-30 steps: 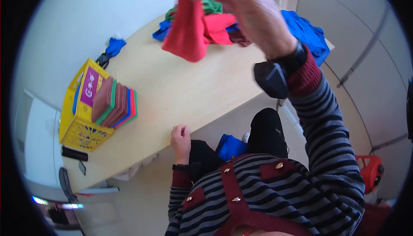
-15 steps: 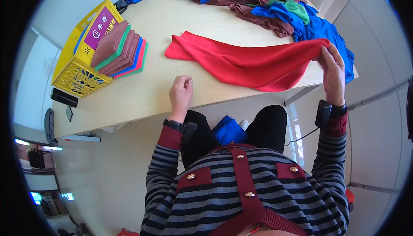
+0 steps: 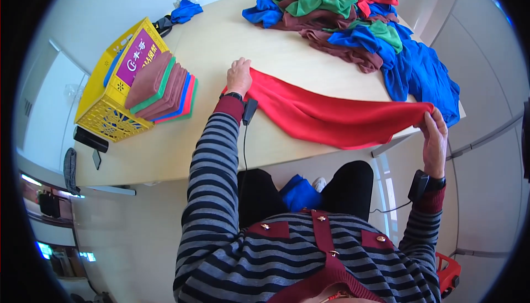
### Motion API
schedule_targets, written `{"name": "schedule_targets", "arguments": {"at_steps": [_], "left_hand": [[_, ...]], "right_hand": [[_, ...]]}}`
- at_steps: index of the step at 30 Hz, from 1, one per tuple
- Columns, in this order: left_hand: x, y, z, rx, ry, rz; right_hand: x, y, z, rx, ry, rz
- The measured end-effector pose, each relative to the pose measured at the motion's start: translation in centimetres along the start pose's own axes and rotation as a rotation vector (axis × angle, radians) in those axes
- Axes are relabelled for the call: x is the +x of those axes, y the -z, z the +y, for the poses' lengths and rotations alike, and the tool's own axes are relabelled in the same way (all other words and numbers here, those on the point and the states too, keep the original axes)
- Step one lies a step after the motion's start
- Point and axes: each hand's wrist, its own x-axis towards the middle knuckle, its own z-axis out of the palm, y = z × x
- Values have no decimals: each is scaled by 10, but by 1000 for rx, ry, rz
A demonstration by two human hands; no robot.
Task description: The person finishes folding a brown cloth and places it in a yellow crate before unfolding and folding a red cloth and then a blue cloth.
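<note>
A long red cloth (image 3: 326, 116) stretches between my two hands along the table's front edge, its middle sagging toward me. At its right end my right hand (image 3: 434, 139) pinches the corner between thumb and fingers. My left hand (image 3: 239, 78) is closed over the left end, with a bit of red showing on both sides of the wrist; its fingertips are partly hidden. To the left of that hand, folded cloths (image 3: 160, 90) in brown, green, blue and red lean in a stack against a yellow crate.
The yellow plastic crate (image 3: 115, 125) stands at the table's left. A heap of loose blue, green, brown and red cloths (image 3: 353, 32) covers the far right. A black cylinder (image 3: 90, 139) and a phone (image 3: 97, 159) lie near the left edge. Blue cloth (image 3: 301, 192) shows between my knees.
My left hand has reached forward from the table's front edge to the red cloth's left end and closed on it. My right hand still holds the right corner. The view has shifted slightly.
</note>
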Motion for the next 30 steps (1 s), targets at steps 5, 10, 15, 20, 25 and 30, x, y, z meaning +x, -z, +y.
{"name": "schedule_targets", "arguments": {"at_steps": [5,10,15,20,25,30], "left_hand": [[19,-21,-14,172,-45,-258],[15,-15,-20,42,36,-286],[29,71,-76,-471,218,-12],[31,211,-65,-629,343,-4],[15,303,-62,-1189,289,206],[-7,353,-65,-1583,353,248]], "right_hand": [[2,9,10,-17,-25,41],[16,13,9,-102,-42,-5],[52,16,-11,-115,78,112],[75,44,-37,-139,213,210],[80,43,-62,-224,342,214],[85,39,-73,-222,417,208]]}}
